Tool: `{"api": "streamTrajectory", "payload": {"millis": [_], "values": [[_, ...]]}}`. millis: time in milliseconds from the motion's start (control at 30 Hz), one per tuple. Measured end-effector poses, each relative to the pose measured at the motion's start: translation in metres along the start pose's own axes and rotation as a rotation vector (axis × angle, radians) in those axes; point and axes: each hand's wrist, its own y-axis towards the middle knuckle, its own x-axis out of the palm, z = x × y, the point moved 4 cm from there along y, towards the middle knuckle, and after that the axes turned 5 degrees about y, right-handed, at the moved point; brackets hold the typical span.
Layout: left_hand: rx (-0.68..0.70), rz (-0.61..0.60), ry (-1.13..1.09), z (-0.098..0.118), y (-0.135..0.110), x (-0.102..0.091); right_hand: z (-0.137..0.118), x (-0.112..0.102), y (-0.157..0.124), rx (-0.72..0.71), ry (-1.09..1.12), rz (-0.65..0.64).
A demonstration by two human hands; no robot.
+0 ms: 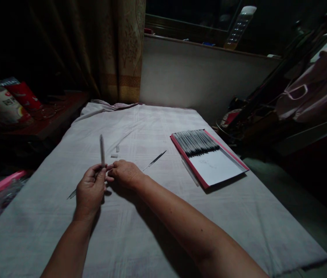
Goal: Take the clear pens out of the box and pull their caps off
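My left hand (92,187) is closed round a slim, clear pen barrel (102,148) that points upward. Right beside it, my right hand (125,173) has its fingers bent together close to the barrel's lower part. What those fingers hold, if anything, is too small to make out. Just beyond the hands lie small pale pieces (114,156) on the cloth. A dark, thin pen refill (155,160) rests to the right of my right hand. Another thin dark-tipped item (71,195) sticks out from behind my left wrist, mostly hidden.
A red-edged box lid or tray (210,170) at the right holds a row of black-tipped clear pens (195,142). A pale strip (191,172) lies along its left side. The cloth-covered table (152,239) drops off at the right. Pink scissors-like handle (1,197) is at far left.
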Motion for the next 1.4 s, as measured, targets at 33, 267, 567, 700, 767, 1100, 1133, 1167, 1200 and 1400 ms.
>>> {"api": "streamTrajectory", "payload": {"millis": [33, 267, 567, 700, 767, 1100, 1133, 1167, 1200, 1400], "values": [[-0.002, -0.018, 0.017, -0.001, -0.001, 0.002, 0.002, 0.000, -0.003, 0.009, -0.038, -0.017], [0.060, -0.218, 0.166, -0.010, -0.016, 0.025, 0.030, -0.005, -0.074, 0.282, 0.247, 0.261], [0.349, -0.372, 0.488, -0.008, -0.032, 0.043, 0.079, -0.027, -0.174, 0.740, 1.484, 0.896], [0.386, -0.382, 0.564, -0.009, -0.034, 0.044, 0.076, -0.029, -0.167, 0.689, 1.574, 0.866], [0.395, -0.394, 0.579, -0.009, -0.034, 0.043, 0.074, -0.027, -0.164, 0.670, 1.584, 0.844], [0.434, -0.391, 0.612, -0.010, -0.033, 0.042, 0.073, -0.031, -0.166, 0.633, 1.556, 0.886], [0.437, -0.393, 0.609, -0.009, -0.033, 0.042, 0.073, -0.031, -0.167, 0.625, 1.543, 0.877], [0.440, -0.394, 0.605, -0.009, -0.034, 0.042, 0.073, -0.032, -0.167, 0.615, 1.521, 0.869], [0.441, -0.395, 0.601, -0.008, -0.034, 0.042, 0.073, -0.032, -0.168, 0.606, 1.492, 0.860], [0.465, -0.384, 0.590, -0.008, -0.034, 0.042, 0.074, -0.040, -0.174, 0.527, 1.121, 0.786]]}}
